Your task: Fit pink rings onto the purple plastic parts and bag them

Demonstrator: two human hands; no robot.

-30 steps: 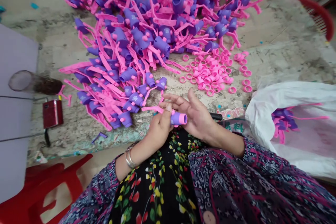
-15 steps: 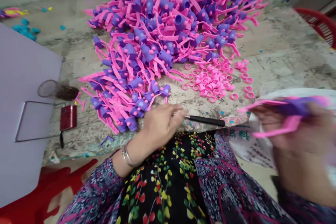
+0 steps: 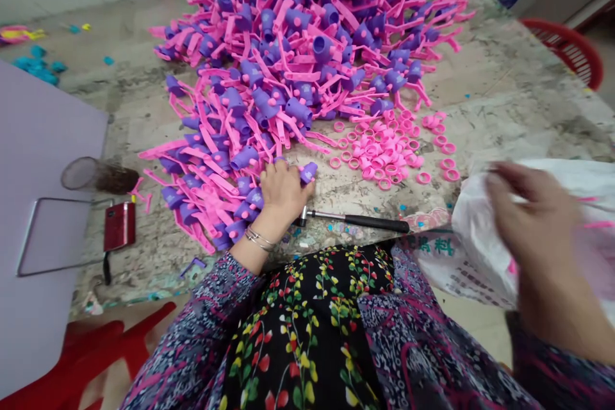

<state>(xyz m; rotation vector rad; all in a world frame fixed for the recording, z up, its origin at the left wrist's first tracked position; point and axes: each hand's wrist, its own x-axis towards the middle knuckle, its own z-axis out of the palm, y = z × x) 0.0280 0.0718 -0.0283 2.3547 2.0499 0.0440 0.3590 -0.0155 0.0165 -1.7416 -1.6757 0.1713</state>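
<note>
At the near edge of the pile of purple-and-pink plastic parts (image 3: 250, 109), my left hand (image 3: 283, 189) lies palm down. Its fingers bend over one part with a purple cup (image 3: 308, 172), whose end shows beside the thumb; the fingertips are partly hidden. My right hand (image 3: 533, 218), smeared by motion, is over a white plastic bag (image 3: 473, 205) at the right. Its fingers are loosely bent and nothing shows in them. Pink pieces (image 3: 598, 225) show at the bag. A hammer (image 3: 375, 223) with a black handle lies by the table's front edge.
Small pink rings (image 3: 387, 150) lie heaped right of the pile. Further left are a glass of dark liquid (image 3: 113, 177), a red box-like object (image 3: 120, 225), a wire frame (image 3: 52, 200) and blue bits (image 3: 38, 67). A red plastic chair (image 3: 571, 51) stands beyond the table's right edge.
My left hand has moved up and left from beside the hammer onto the nearest parts, uncovering the hammer's head. My right hand has let go of the purple-and-pink part at the bag.
</note>
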